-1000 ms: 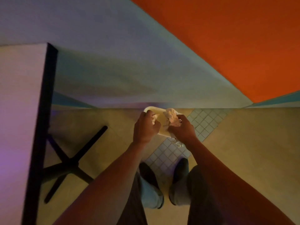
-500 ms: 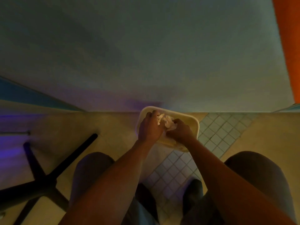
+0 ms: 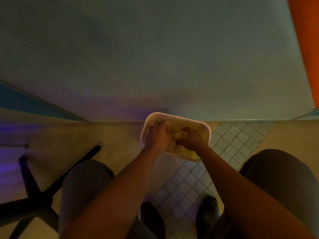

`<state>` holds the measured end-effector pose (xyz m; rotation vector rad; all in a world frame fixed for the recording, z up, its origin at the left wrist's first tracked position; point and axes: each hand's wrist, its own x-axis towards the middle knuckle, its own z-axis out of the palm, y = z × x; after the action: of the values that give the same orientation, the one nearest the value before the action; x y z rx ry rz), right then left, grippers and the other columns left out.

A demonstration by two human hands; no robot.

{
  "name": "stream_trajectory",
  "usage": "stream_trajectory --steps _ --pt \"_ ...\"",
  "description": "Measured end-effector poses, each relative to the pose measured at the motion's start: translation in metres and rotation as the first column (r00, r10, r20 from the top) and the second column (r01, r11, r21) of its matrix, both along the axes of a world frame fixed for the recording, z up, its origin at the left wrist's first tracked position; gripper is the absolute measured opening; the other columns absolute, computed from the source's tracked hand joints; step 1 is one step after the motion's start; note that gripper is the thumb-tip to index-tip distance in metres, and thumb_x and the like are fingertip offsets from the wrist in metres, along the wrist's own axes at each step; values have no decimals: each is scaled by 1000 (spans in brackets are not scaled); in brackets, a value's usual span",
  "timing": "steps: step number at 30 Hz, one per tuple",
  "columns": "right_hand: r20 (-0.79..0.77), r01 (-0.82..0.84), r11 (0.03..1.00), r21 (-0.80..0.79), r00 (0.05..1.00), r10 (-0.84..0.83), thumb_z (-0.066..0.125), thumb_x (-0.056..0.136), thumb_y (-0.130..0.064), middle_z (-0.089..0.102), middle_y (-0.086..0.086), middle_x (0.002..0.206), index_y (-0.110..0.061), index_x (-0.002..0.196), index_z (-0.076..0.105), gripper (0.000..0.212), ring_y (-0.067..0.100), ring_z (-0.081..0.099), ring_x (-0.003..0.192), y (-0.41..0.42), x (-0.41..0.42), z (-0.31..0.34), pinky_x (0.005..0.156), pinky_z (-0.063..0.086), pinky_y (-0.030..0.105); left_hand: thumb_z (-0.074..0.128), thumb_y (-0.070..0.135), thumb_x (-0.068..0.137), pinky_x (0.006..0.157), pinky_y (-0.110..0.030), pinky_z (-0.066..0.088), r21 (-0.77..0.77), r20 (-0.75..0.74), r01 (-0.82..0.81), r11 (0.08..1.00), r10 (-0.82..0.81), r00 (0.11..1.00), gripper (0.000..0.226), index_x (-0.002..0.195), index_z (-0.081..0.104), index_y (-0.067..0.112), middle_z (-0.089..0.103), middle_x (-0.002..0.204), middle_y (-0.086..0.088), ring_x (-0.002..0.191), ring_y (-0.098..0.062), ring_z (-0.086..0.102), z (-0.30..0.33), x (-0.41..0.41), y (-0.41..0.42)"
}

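Observation:
A cream rectangular basin (image 3: 176, 116) stands on the floor against the wall, just ahead of my knees. Both hands are down inside it. My left hand (image 3: 158, 137) and my right hand (image 3: 192, 140) meet in the middle, fingers curled round a pale crumpled wad (image 3: 179, 134) between them. The picture is dim and blurred, so most of the wad and the basin's bottom are hidden by my hands.
A black cross-shaped table base (image 3: 34, 195) lies on the floor at the left. My knees (image 3: 82, 183) flank the basin and my dark shoes (image 3: 151, 219) are below. A patch of small square tiles (image 3: 233, 140) runs to the right. The grey wall has an orange band (image 3: 305, 49).
I have crouched lower and turned from the table; my knees came into view. The wad, first held above the basin in my right hand, is now low in it with both hands on it.

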<state>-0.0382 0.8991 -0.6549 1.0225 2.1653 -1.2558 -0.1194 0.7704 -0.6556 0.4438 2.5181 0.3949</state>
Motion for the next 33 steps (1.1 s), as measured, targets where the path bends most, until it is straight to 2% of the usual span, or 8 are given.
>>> stream_trajectory --steps 3,7,13,18,21,26,30,33 --pt "12 -26 1000 0 1000 26 78 79 -21 52 16 139 -9 143 45 73 31 52 125 6 5 4 99 44 37 61 46 89 103 -40 44 -33 -14 77 997 -77 997 56 143 46 34 41 150 2 134 -26 45 6 4 -4" --pt "4 -74 997 27 997 74 69 88 -18 51 17 141 -7 140 47 58 32 49 128 9 7 5 100 40 34 58 49 92 104 -38 44 -35 -43 142 989 -143 989 56 143 49 29 45 148 -2 130 -27 48 12 10 -10" --pt "-6 -96 995 32 995 97 67 88 -20 57 16 134 -10 137 53 52 29 54 123 13 11 58 97 40 29 58 43 92 106 -38 42 -8 -41 181 983 -182 983 54 142 49 25 45 149 0 134 -27 44 66 21 -18" --pt "1 -84 996 13 996 84 66 89 -19 61 12 129 -11 134 55 47 26 57 119 5 25 139 95 41 27 58 40 93 111 -43 38 -85 38 166 982 -164 986 66 152 34 26 27 161 1 145 -27 27 142 40 -26" --pt "42 -73 997 -32 996 74 64 90 -19 61 12 128 -12 135 54 47 26 57 118 -1 32 210 93 42 26 59 35 91 105 -45 42 -75 61 157 985 -153 986 64 149 35 27 29 159 2 141 -29 31 214 47 -32" --pt "30 -41 998 -56 999 43 64 90 -15 64 11 124 -13 131 59 41 22 59 110 -14 40 314 79 38 18 60 37 89 96 -45 48 -29 42 151 988 -150 988 55 140 43 27 37 150 2 132 -29 39 317 56 -46" --pt "-30 -97 995 0 995 96 65 90 -19 64 11 127 -15 128 62 38 24 60 114 -30 42 392 81 36 19 60 37 88 95 -42 49 19 9 130 991 -130 991 57 142 42 27 37 149 2 130 -28 41 390 60 -60" --pt "-54 -156 988 -7 986 155 64 91 -20 65 8 121 -16 126 63 35 23 60 108 -43 39 446 82 38 22 61 35 89 96 -41 50 64 -18 89 994 -88 996 59 144 42 28 38 151 2 130 -28 43 446 59 -74"
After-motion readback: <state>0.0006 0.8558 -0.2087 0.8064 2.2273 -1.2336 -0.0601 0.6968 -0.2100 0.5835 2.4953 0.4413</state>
